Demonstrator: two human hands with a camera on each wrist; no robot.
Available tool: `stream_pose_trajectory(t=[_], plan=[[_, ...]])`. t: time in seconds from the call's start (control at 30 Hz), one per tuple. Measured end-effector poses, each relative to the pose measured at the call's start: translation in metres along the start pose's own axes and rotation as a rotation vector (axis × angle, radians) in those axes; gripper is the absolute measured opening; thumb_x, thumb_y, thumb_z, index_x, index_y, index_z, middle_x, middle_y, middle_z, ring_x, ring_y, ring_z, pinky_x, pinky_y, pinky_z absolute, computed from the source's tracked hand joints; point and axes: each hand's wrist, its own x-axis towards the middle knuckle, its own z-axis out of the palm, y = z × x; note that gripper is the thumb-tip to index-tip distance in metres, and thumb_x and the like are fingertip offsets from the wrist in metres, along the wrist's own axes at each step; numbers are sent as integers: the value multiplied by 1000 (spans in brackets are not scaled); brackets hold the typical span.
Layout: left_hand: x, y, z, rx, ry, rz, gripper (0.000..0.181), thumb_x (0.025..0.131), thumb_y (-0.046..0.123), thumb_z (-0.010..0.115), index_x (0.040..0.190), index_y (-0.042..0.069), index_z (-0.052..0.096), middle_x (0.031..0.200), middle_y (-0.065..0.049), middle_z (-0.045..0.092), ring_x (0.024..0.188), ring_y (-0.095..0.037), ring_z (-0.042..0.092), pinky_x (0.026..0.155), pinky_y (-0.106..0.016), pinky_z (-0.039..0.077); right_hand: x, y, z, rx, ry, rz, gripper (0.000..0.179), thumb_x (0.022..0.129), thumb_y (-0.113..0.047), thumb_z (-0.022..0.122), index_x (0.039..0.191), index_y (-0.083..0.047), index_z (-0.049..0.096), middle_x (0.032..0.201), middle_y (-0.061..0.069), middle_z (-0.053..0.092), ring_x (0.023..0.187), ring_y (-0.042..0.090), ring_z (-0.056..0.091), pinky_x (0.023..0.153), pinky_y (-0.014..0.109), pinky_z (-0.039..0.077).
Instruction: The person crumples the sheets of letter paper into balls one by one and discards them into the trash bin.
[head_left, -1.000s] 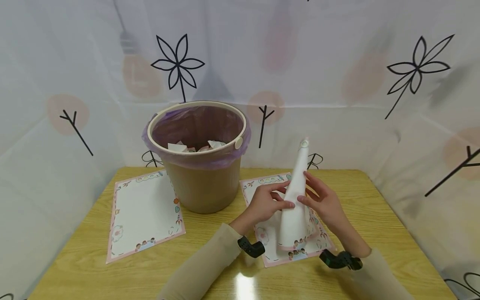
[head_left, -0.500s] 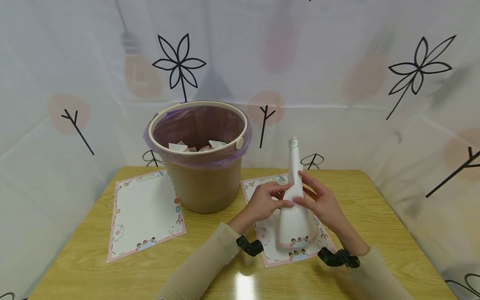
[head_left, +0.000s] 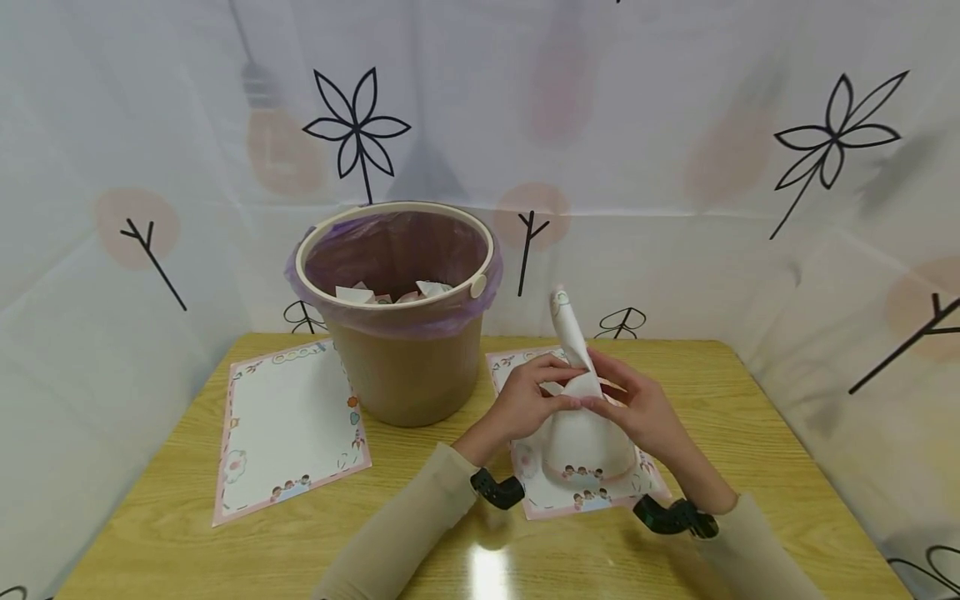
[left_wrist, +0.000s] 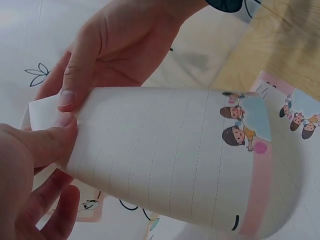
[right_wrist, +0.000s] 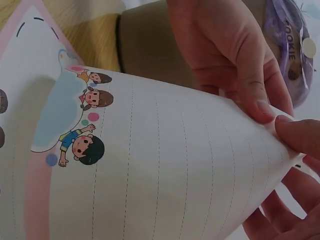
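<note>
A rolled sheet of paper (head_left: 585,440) with a pink border and printed children stands between my hands in the head view. It flares wide at the bottom, and its narrow top is bent to the left. My left hand (head_left: 525,402) pinches it at the bend from the left, and my right hand (head_left: 639,408) pinches it there from the right. Both thumbs nearly meet in the left wrist view, pressing the paper (left_wrist: 165,155). Dotted lines show on its flared part in the right wrist view. Under it lies another bordered sheet (head_left: 534,483), partly covered.
A beige trash bin (head_left: 405,375) with a purple liner stands at the back, with crumpled paper pieces (head_left: 356,294) inside. Left of it a bordered sheet (head_left: 292,425) lies flat on the wooden table (head_left: 187,558). A patterned white cloth (head_left: 600,108) hangs behind the table.
The paper's narrow top has tipped to the left and folded over at the hands, from a straight cone before. The flared bottom has risen slightly. Both hands stay close together.
</note>
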Motion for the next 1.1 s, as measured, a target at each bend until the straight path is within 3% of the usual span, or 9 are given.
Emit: stream_pose_trajectory(t=[0.13,0.5,0.8,0.93,1.1], plan=[[0,1,-3,11,2,-3,37,86,18,78,122,18,73,109,11,66,101,-3,59,75,-21,53,0,-3,1,-38,13,-3,65,91,-5,72,150,-5,44,142,19,52,123,35,55,91,24,49],[3,6,-13,56,98,24,32,83,19,81,114,19,73,107,10,67,97,-5,59,80,-25,51,-2,-10,2,-61,29,-11,54,94,-2,68,145,-3,50,130,20,61,109,31,63,83,21,52],[7,4,-18,142,231,47,61,72,21,91,127,20,64,136,6,48,122,-12,43,94,-35,46,-2,-18,4,-62,35,-46,45,93,2,67,137,0,58,127,20,64,106,18,65,85,22,51],[7,2,-20,203,258,97,67,69,22,93,130,20,64,146,7,43,133,-15,34,103,-36,41,-2,-21,4,-67,29,-58,41,92,4,67,133,1,61,122,19,66,100,18,67,81,22,54],[7,2,-24,361,237,187,64,67,28,94,125,16,68,148,4,47,142,-18,28,113,-43,27,-2,-20,5,-81,19,-51,38,92,3,67,130,1,64,117,17,68,94,21,69,76,22,55]])
